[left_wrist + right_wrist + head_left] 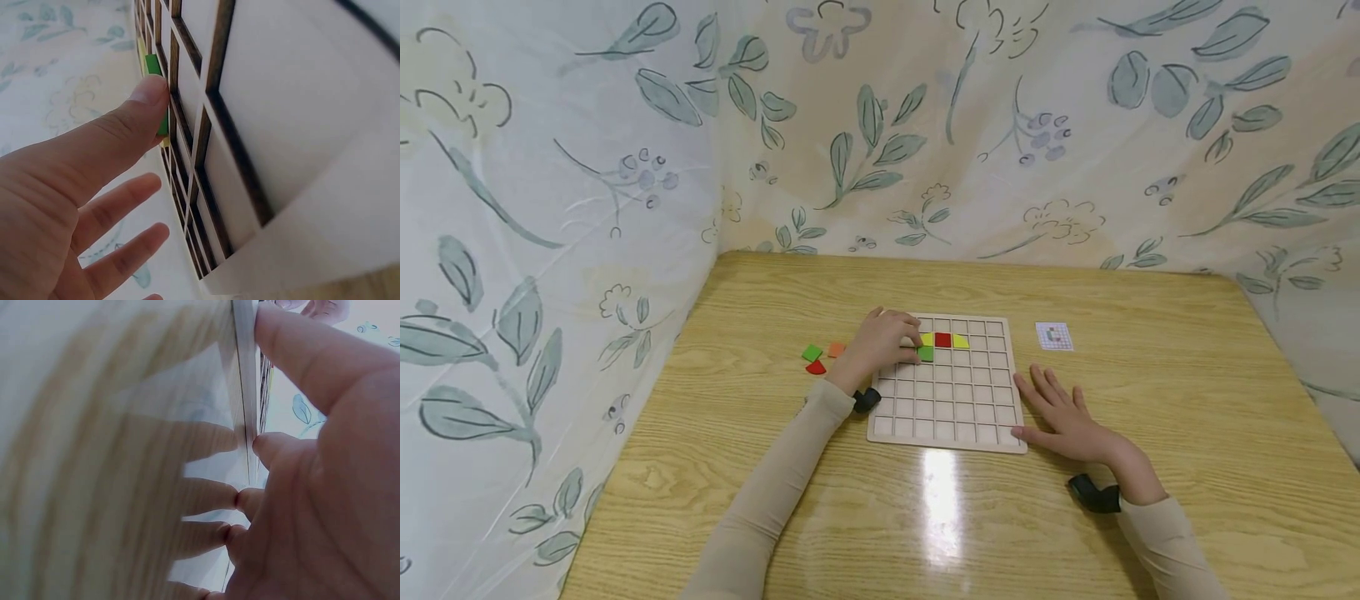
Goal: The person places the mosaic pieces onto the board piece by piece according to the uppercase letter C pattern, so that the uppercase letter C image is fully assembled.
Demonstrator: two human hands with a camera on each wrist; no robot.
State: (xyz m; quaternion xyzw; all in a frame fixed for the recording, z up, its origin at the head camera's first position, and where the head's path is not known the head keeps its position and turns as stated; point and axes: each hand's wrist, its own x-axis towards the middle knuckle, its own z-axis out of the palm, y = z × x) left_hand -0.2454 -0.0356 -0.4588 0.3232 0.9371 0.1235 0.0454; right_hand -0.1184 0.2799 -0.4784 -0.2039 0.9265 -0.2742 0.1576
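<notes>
A pale wooden grid board (946, 444) lies on the table. My left hand (880, 342) reaches over its upper left part and pinches a green square tile (927, 354) at the grid; in the left wrist view the thumb (150, 90) presses on the green tile (152, 64) and hides part of it. Just above that tile sit a red square tile (943, 340) and a yellow quarter-round tile (960, 342), with another yellow tile (928, 339) partly behind the fingers. My right hand (1063, 421) lies spread at the board's right edge, thumb and a fingertip against the frame.
Left of the board lie a loose green tile (812, 353), a red quarter-round tile (816, 367) and an orange tile (837, 350). A small printed pattern card (1054, 336) rests right of the board. Flowered cloth (895, 200) hangs behind the wooden table (760, 292).
</notes>
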